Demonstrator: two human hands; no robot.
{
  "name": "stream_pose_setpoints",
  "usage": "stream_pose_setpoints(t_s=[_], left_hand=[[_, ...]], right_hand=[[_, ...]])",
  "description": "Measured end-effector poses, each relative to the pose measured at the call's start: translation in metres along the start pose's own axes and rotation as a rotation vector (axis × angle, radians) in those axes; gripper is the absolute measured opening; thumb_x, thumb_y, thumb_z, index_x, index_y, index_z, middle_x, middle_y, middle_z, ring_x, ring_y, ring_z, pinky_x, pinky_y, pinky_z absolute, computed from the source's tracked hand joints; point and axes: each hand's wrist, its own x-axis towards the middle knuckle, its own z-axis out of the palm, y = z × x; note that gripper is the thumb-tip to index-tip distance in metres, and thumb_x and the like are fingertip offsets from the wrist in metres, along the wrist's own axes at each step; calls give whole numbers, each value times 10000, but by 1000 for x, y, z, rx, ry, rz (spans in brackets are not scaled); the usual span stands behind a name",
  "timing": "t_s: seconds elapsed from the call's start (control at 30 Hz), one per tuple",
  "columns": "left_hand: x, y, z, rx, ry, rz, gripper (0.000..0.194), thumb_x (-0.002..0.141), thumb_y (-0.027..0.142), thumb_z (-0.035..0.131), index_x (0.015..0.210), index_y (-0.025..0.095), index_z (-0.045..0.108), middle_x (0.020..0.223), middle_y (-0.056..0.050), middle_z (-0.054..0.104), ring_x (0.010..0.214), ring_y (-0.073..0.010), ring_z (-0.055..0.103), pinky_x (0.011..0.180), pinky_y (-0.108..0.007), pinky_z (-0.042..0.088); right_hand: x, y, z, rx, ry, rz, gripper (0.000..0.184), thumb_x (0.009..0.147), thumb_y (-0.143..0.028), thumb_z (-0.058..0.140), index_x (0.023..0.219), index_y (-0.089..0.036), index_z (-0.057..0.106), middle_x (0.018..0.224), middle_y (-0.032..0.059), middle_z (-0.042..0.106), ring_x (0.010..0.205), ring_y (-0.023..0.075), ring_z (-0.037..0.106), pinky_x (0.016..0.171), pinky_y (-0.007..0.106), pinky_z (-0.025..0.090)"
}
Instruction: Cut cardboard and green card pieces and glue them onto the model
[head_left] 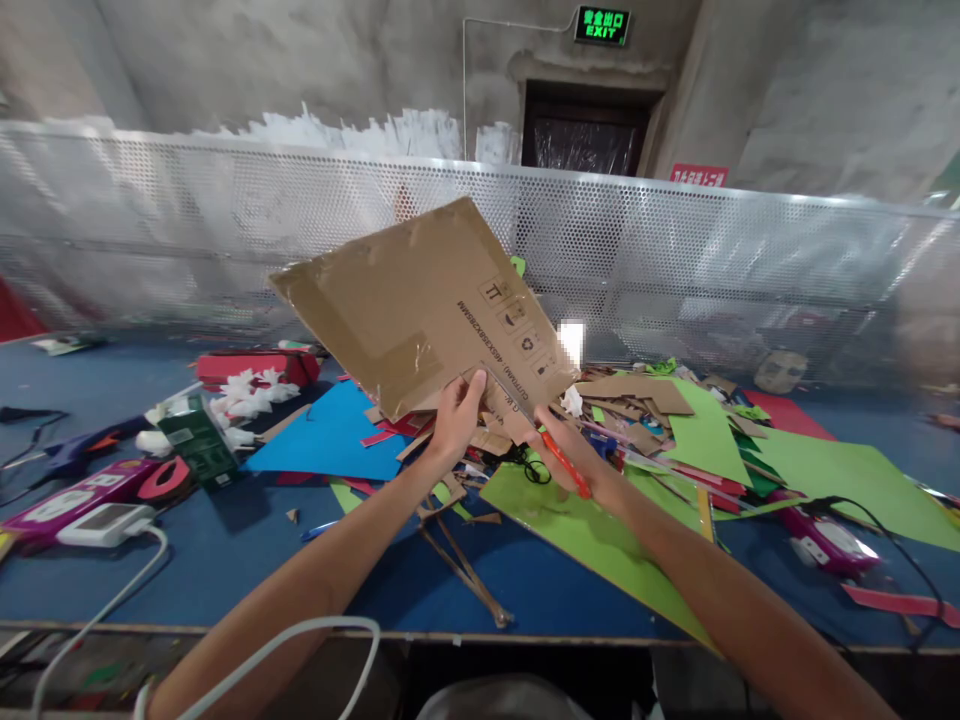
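Observation:
A large flat piece of brown cardboard (390, 300) is held up, tilted, above the cluttered table. Printed marks and symbols run along its right side. My left hand (459, 415) grips its lower edge, thumb on the printed face and fingers hidden behind. My right hand (574, 450) is closed around a pair of scissors (564, 464) with orange handles. Their blade lies against the cardboard's lower right part, near the printing. Below my hands are cardboard scraps and a sheet of green paper (600, 545).
Left on the blue table (247, 570) are blue paper (337, 430), a green box (199, 440), a white charger (107, 524) with a cable and a purple power strip (82, 497). Scraps pile up at centre right, near another purple strip (829, 535). A perforated metal screen (675, 250) stands behind.

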Motion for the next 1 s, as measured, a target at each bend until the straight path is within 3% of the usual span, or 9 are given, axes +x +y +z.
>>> stream_pose_setpoints(t_s=[0.1,0.2,0.33,0.4,0.53,0.6,0.8,1.0], left_hand=[[1,-1,0,-99,-9,-31,428,843,602,753,822,182,672,736,-1,625,637,-138,570,576,-240,473],[4,0,-2,-277,18,-114,428,744,570,849,862,197,676,784,0,669,670,-147,616,611,-251,517],[13,0,-11,-416,134,-160,416,640,463,933,735,201,624,670,46,604,601,-100,567,597,-209,509],[15,-1,-16,-418,162,-169,389,633,421,936,714,197,629,643,53,586,575,-88,542,561,-192,489],[15,-7,-17,-379,147,-211,325,632,345,914,818,185,701,751,13,681,622,-112,602,541,-213,493],[13,-9,-14,-348,132,-262,336,616,319,904,848,176,708,766,-1,698,591,-117,598,494,-224,471],[10,-9,-12,-333,65,-327,329,597,295,864,864,175,714,771,3,698,574,-115,591,456,-215,439],[12,-5,-14,-350,85,-328,275,622,282,784,872,181,730,804,6,715,674,-123,628,564,-211,475]], right_hand=[[0,0,-4,35,-14,-15,305,1012,-547,403,925,-256,422,685,-7,516,743,241,578,697,347,420],[-4,0,-16,107,-53,-14,324,1000,-575,440,941,-256,443,646,-28,496,617,195,529,610,322,406],[-9,5,-42,321,-242,66,407,960,-658,518,1033,-260,472,586,-70,476,445,130,404,450,270,317],[-9,12,-59,355,-280,112,467,931,-687,552,1106,-258,494,607,-73,520,427,125,407,435,259,331],[-8,36,-93,22,-13,107,498,870,-621,693,1187,-240,647,895,43,712,738,216,649,654,305,484],[-11,51,-109,-186,115,120,516,802,-624,761,1132,-230,713,970,82,744,838,264,673,708,329,487],[-29,86,-148,-177,9,177,603,781,-701,737,1161,-234,723,873,49,749,741,234,672,681,321,484],[-36,124,-155,-519,131,527,570,829,-642,706,1203,-212,693,1056,143,767,857,301,700,697,348,480]])
